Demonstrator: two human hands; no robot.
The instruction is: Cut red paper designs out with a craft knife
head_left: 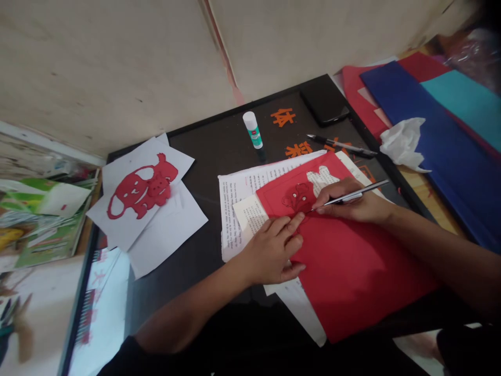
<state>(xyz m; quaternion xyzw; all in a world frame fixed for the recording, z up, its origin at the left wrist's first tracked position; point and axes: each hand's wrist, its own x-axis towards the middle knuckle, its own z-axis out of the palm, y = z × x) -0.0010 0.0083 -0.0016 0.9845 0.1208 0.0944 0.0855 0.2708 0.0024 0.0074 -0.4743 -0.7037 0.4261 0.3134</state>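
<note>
A large red sheet lies over printed pages on the dark table. Near its upper part is a drawn figure with small holes, and beside it a cut-out gap shows printed text beneath. My right hand is closed around a slim silver craft knife, its tip touching the red sheet by the figure. My left hand lies on the sheet with its fingers spread, the fingertips close to the knife tip.
A glue stick stands behind the pages. White sheets with a red paper cut-out lie left. A pen, black case and crumpled tissue are at the back right, beside blue sheets. A wall rises behind.
</note>
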